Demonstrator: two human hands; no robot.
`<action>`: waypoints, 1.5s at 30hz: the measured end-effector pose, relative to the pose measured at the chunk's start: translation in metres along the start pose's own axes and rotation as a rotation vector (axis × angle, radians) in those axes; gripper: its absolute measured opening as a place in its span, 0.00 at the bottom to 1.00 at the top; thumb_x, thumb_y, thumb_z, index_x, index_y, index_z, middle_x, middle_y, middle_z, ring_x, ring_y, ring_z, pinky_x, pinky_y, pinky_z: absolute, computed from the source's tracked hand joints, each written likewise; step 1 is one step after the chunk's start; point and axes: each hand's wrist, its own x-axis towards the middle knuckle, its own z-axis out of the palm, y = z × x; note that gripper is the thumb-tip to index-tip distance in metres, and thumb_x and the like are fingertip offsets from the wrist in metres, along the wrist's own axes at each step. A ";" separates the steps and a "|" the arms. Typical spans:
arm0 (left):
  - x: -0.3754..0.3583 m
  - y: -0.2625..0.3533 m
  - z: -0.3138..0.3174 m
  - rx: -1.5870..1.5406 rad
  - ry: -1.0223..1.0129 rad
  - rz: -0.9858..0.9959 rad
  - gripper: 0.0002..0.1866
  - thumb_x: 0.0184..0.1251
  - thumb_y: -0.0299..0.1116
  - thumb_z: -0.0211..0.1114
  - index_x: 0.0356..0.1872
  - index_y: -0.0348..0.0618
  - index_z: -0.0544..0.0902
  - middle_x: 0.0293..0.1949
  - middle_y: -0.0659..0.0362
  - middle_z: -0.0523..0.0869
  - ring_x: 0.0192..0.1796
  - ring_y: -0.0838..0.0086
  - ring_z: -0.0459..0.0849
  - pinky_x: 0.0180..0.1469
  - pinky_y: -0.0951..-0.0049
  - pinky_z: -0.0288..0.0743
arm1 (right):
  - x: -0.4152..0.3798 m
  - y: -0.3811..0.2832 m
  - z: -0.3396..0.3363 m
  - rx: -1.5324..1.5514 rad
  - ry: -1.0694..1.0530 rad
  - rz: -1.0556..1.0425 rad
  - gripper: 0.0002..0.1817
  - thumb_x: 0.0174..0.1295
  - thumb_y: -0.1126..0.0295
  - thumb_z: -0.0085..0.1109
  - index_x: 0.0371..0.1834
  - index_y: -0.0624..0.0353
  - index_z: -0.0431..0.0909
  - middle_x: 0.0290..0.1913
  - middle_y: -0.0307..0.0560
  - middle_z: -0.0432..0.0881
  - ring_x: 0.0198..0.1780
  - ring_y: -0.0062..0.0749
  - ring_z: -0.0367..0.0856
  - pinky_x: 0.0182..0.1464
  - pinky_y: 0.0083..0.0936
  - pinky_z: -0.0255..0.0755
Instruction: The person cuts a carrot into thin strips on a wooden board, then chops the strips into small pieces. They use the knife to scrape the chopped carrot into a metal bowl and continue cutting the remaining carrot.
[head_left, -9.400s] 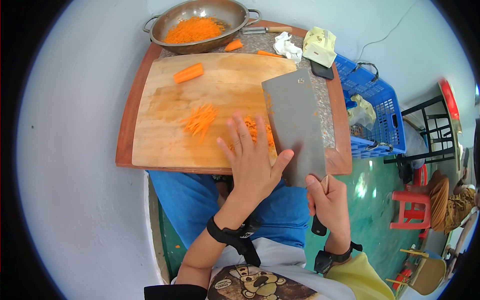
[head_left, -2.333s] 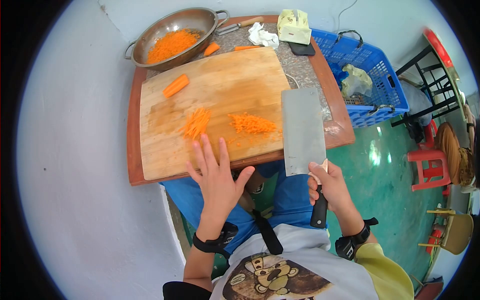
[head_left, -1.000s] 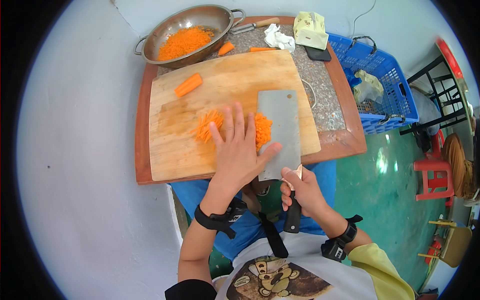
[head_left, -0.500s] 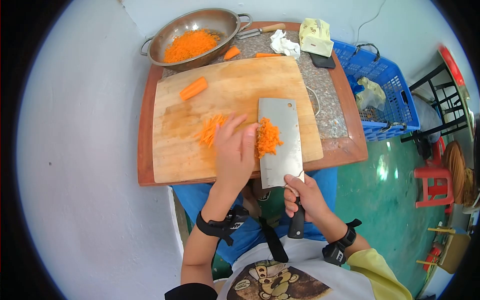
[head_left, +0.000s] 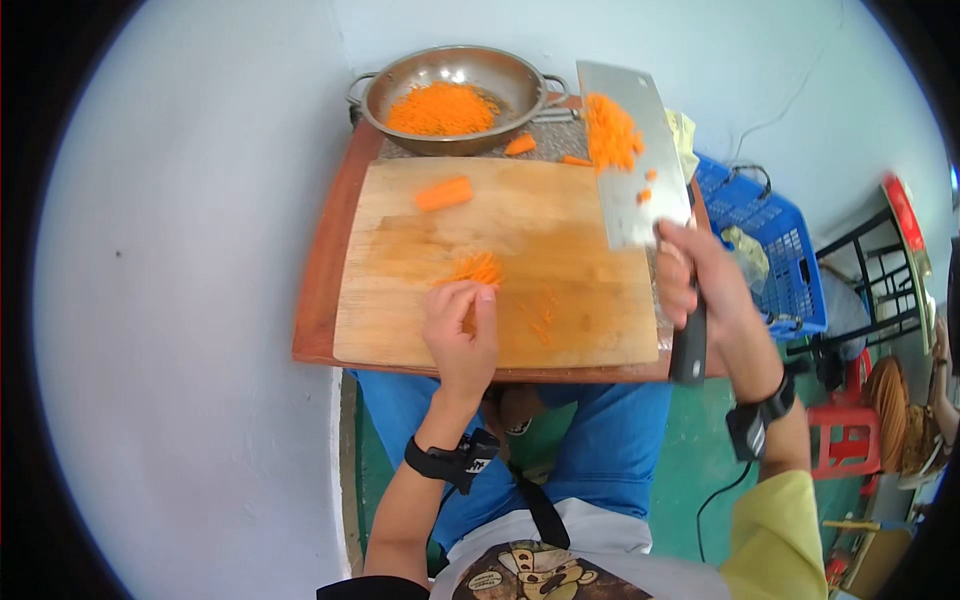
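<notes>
My right hand [head_left: 705, 275] grips the black handle of a cleaver [head_left: 640, 205], raised over the right side of the cutting board [head_left: 400, 320]. Chopped carrot [head_left: 612, 135] lies on the flat of its blade, with a few bits further down. My left hand [head_left: 462, 335] is closed, fingertips curled together at the near edge of a small pile of carrot shreds [head_left: 478, 268]; whatever is between them is hidden. A few loose shreds [head_left: 542, 318] lie to its right. One thick carrot piece [head_left: 443, 193] rests toward the back of the board.
A two-handled metal pan [head_left: 520, 85] with shredded carrot [head_left: 440, 108] stands behind the board. Carrot ends [head_left: 521, 145] lie beside it. The wooden table edge [head_left: 322, 300] is near the wall on the left. A blue plastic basket [head_left: 810, 285] and a red stool [head_left: 845, 440] are at right.
The cleaver with chopped carrot on it has risen off the board and moved to the right and away from me. My left hand has left the blade and its fingers have curled in.
</notes>
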 end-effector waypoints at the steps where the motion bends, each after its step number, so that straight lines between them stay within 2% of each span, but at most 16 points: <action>1: -0.001 0.000 0.000 -0.003 0.009 -0.013 0.04 0.59 0.26 0.61 0.28 0.37 0.81 0.30 0.55 0.81 0.37 0.64 0.77 0.42 0.69 0.70 | 0.016 -0.016 0.005 -0.072 -0.037 -0.029 0.10 0.65 0.61 0.50 0.29 0.52 0.66 0.14 0.32 0.65 0.10 0.17 0.61 0.12 0.19 0.60; 3: 0.000 0.000 -0.001 -0.002 0.038 -0.017 0.03 0.58 0.26 0.61 0.27 0.37 0.81 0.30 0.55 0.81 0.38 0.63 0.77 0.42 0.68 0.70 | 0.056 -0.045 0.012 -0.076 -0.192 0.024 0.10 0.64 0.63 0.51 0.29 0.52 0.64 0.15 0.32 0.65 0.12 0.15 0.61 0.14 0.18 0.61; 9: -0.001 -0.005 -0.002 -0.012 0.090 0.026 0.03 0.56 0.25 0.62 0.26 0.37 0.80 0.29 0.55 0.80 0.37 0.60 0.77 0.42 0.65 0.69 | 0.173 -0.088 0.058 -0.273 -0.130 -0.033 0.11 0.64 0.68 0.48 0.23 0.53 0.64 0.14 0.32 0.65 0.11 0.17 0.61 0.14 0.18 0.63; 12: -0.001 -0.003 -0.003 -0.010 0.067 0.040 0.03 0.56 0.26 0.62 0.26 0.38 0.79 0.29 0.55 0.80 0.36 0.60 0.76 0.41 0.65 0.69 | 0.211 -0.094 0.068 -0.758 0.023 -0.224 0.10 0.61 0.70 0.47 0.23 0.61 0.68 0.14 0.40 0.71 0.11 0.25 0.68 0.14 0.24 0.68; 14: -0.001 -0.006 -0.002 0.000 0.068 0.032 0.03 0.55 0.26 0.62 0.25 0.38 0.79 0.28 0.55 0.79 0.36 0.60 0.76 0.41 0.64 0.68 | 0.226 -0.096 0.075 -1.475 0.163 -0.550 0.10 0.58 0.71 0.48 0.30 0.69 0.74 0.18 0.51 0.77 0.15 0.36 0.77 0.15 0.33 0.73; 15: 0.000 -0.005 -0.002 -0.001 0.072 0.034 0.03 0.55 0.26 0.62 0.25 0.38 0.79 0.28 0.55 0.79 0.36 0.60 0.76 0.41 0.64 0.68 | 0.224 -0.097 0.082 -1.477 0.162 -0.555 0.10 0.58 0.71 0.48 0.30 0.69 0.74 0.18 0.51 0.77 0.15 0.36 0.77 0.15 0.33 0.73; 19: -0.001 -0.004 -0.002 -0.006 0.069 0.041 0.03 0.55 0.26 0.63 0.25 0.38 0.79 0.28 0.56 0.79 0.36 0.61 0.76 0.41 0.65 0.68 | 0.226 -0.089 0.092 -1.624 0.173 -0.475 0.13 0.57 0.70 0.49 0.40 0.66 0.77 0.29 0.59 0.81 0.28 0.46 0.83 0.28 0.38 0.78; 21: -0.001 -0.003 -0.001 -0.008 0.067 0.034 0.03 0.55 0.25 0.63 0.25 0.38 0.78 0.28 0.56 0.79 0.36 0.61 0.76 0.41 0.65 0.67 | 0.230 -0.079 0.090 -1.838 0.251 -0.750 0.16 0.57 0.67 0.50 0.45 0.63 0.77 0.38 0.59 0.82 0.40 0.49 0.82 0.42 0.39 0.77; 24: -0.002 -0.003 -0.002 0.001 0.067 0.043 0.03 0.55 0.25 0.62 0.25 0.38 0.78 0.28 0.56 0.79 0.36 0.61 0.76 0.41 0.65 0.67 | 0.226 -0.081 0.091 -1.901 0.230 -0.556 0.17 0.57 0.64 0.51 0.49 0.59 0.76 0.45 0.57 0.80 0.48 0.49 0.79 0.50 0.40 0.73; 29: -0.003 -0.006 -0.004 -0.046 0.054 -0.024 0.03 0.56 0.26 0.62 0.28 0.38 0.79 0.28 0.55 0.79 0.36 0.61 0.76 0.42 0.66 0.68 | 0.241 -0.082 0.063 -1.734 0.194 -0.642 0.15 0.56 0.65 0.50 0.42 0.61 0.78 0.38 0.60 0.81 0.43 0.52 0.80 0.47 0.40 0.74; 30: -0.005 -0.007 -0.006 -0.037 0.027 -0.041 0.03 0.56 0.26 0.62 0.28 0.38 0.79 0.28 0.55 0.79 0.36 0.61 0.76 0.42 0.66 0.68 | 0.243 -0.081 0.050 -1.691 0.182 -0.892 0.14 0.55 0.66 0.50 0.37 0.65 0.78 0.31 0.60 0.82 0.33 0.51 0.82 0.37 0.41 0.77; 31: -0.004 -0.008 -0.008 -0.103 0.024 -0.089 0.03 0.56 0.27 0.63 0.29 0.38 0.80 0.31 0.54 0.80 0.37 0.62 0.77 0.42 0.67 0.69 | 0.206 -0.086 0.063 -1.467 0.141 -0.643 0.14 0.56 0.65 0.51 0.36 0.66 0.77 0.23 0.55 0.79 0.20 0.43 0.81 0.21 0.36 0.74; 33: 0.003 -0.005 -0.013 -0.168 0.017 -0.143 0.04 0.56 0.27 0.63 0.31 0.37 0.81 0.34 0.52 0.80 0.38 0.62 0.77 0.42 0.69 0.71 | 0.198 -0.085 0.040 -1.221 0.079 -0.570 0.12 0.58 0.65 0.52 0.33 0.66 0.75 0.16 0.45 0.73 0.12 0.29 0.73 0.12 0.25 0.66; 36: 0.014 0.007 -0.029 0.207 -0.114 0.124 0.06 0.55 0.28 0.65 0.32 0.38 0.81 0.35 0.52 0.78 0.38 0.61 0.77 0.44 0.68 0.70 | 0.134 -0.083 0.027 -1.019 -0.039 -0.393 0.13 0.61 0.64 0.53 0.26 0.64 0.70 0.14 0.36 0.68 0.08 0.16 0.63 0.08 0.19 0.59; 43: -0.013 0.019 -0.029 0.301 -0.405 0.002 0.09 0.52 0.31 0.67 0.34 0.42 0.81 0.35 0.58 0.76 0.43 0.62 0.74 0.45 0.65 0.66 | 0.054 -0.044 -0.036 -1.081 0.016 -0.174 0.13 0.61 0.64 0.54 0.25 0.62 0.70 0.15 0.33 0.67 0.11 0.14 0.64 0.13 0.15 0.60; 45: -0.024 0.023 -0.025 0.296 -0.405 -0.001 0.09 0.52 0.31 0.67 0.34 0.43 0.81 0.35 0.59 0.77 0.44 0.62 0.74 0.46 0.64 0.65 | 0.042 -0.029 -0.055 -1.227 -0.069 -0.261 0.10 0.60 0.67 0.54 0.29 0.64 0.73 0.13 0.40 0.68 0.14 0.22 0.69 0.19 0.28 0.64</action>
